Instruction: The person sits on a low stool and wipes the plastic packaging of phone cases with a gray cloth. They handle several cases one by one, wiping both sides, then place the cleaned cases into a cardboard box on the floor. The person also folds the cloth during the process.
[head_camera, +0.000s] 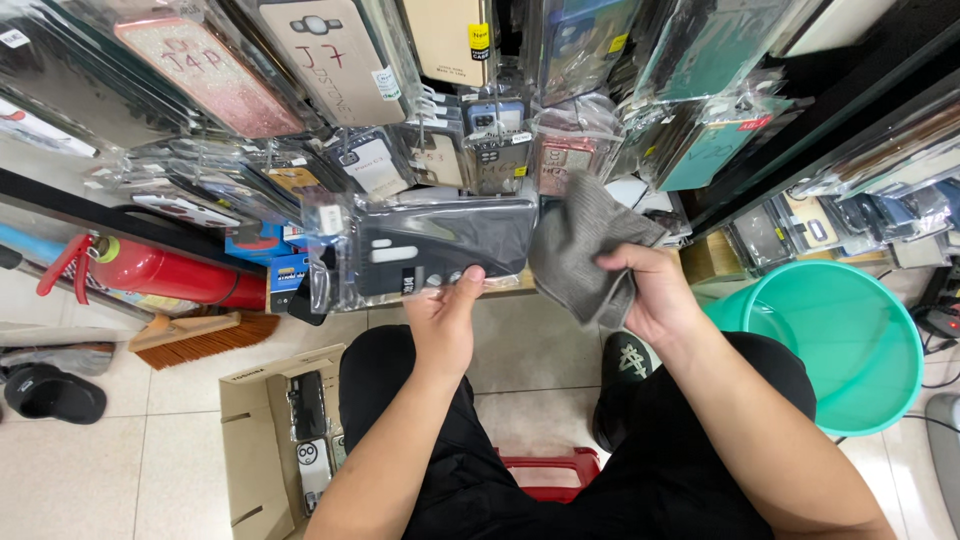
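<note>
While my left hand (445, 320) pinches the bagged dark phone case (430, 250) at 12 o'clock, my right hand (650, 290) clutches a grey cloth (580, 240) at 1 o'clock.

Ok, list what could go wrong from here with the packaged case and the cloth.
1. The left hand pinches the packaged dark phone case only at its lower edge; the slick plastic sleeve might slip out and drop to the floor.
2. The grey cloth in the right hand hangs close to the crowded hanging cases; a wide swipe could knock one loose.
</note>
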